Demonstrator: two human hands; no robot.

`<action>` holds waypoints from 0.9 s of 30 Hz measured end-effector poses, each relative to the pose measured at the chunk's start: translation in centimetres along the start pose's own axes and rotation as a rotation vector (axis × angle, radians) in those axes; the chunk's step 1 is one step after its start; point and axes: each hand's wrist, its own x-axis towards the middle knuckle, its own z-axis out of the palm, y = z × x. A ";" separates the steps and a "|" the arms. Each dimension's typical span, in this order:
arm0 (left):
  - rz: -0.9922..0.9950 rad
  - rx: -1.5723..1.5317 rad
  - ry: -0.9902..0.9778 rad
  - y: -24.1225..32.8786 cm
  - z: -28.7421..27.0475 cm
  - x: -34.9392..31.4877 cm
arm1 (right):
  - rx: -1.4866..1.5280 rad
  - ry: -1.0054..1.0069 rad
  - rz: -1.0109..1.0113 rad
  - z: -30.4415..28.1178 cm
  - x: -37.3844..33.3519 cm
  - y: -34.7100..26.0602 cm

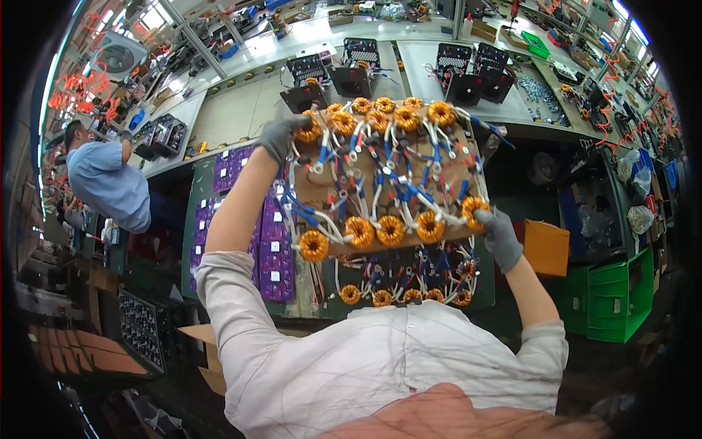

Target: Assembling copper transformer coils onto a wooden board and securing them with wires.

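A brown cardboard sheet (pixel 344 175) carries two rows of copper-wound toroid coils (pixel 390 230) with white, blue and red leads between them. My left hand (pixel 278 139), in a grey glove, grips its far left corner beside a coil (pixel 307 130). At the near right corner my right hand (pixel 502 238), also gloved, is closed on the sheet's edge, with its fingers by another coil (pixel 475 212). Part of each grip is hidden. Below the sheet's near edge, more coils (pixel 382 298) with leads lie on the green table.
Purple circuit boards (pixel 276 252) lie left of the sheet. Beyond it, black open-frame units (pixel 355 79) stand on a bench. An orange box (pixel 545 249) and green crates (pixel 618 300) are at the right. A co-worker in blue (pixel 110 175) is at the left.
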 end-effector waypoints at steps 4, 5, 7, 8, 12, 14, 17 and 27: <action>0.056 -0.036 0.072 3.5 0.0 5.2 | -0.030 0.068 0.067 3.8 6.9 -3.1; 0.072 -0.039 0.086 4.2 -0.5 6.2 | -0.058 0.099 0.032 4.9 8.2 -3.4; 0.126 -0.059 0.087 2.9 -2.0 10.4 | -0.160 0.118 0.069 1.9 12.8 -1.1; 0.128 -0.063 0.060 1.7 -2.6 12.2 | -0.164 0.126 0.075 1.1 14.6 0.8; -0.033 -0.152 0.031 -3.8 -5.2 17.2 | -0.148 0.278 0.083 0.7 17.1 2.3; -0.072 -0.218 -0.085 -5.7 -3.6 18.4 | -0.181 0.366 0.249 0.5 15.5 1.5; 0.082 -0.037 -0.064 -6.8 -8.0 20.1 | -0.269 0.349 0.168 1.1 15.6 3.4; 0.637 0.079 0.598 -3.9 -1.0 0.7 | -0.296 0.421 0.071 -2.2 13.8 5.6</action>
